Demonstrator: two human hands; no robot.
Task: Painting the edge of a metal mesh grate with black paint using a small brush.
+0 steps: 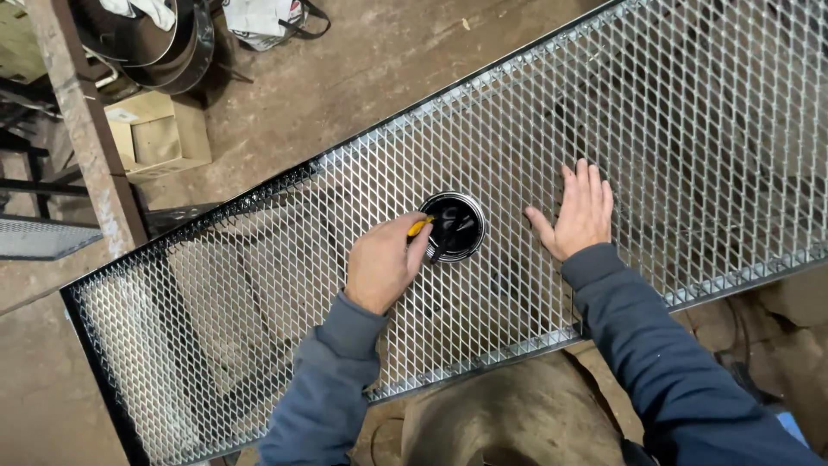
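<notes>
The left hand point(382, 263) is closed around a small brush with a yellow handle point(420, 227), and the brush tip dips into a round metal can of black paint point(454, 226) right beside that hand. The right hand point(579, 212) lies open and flat (fingers spread) on the big silver wire-mesh panel with a dark frame point(259, 285), just past the can. Far off beyond the left hand, a brown cardboard box point(157, 134) sits on the dirty floor.

A metal workshop: a framed expanded-metal mesh panel point(517, 173) over a dusty concrete floor point(345, 78), beside a rusty steel post point(90, 138).
</notes>
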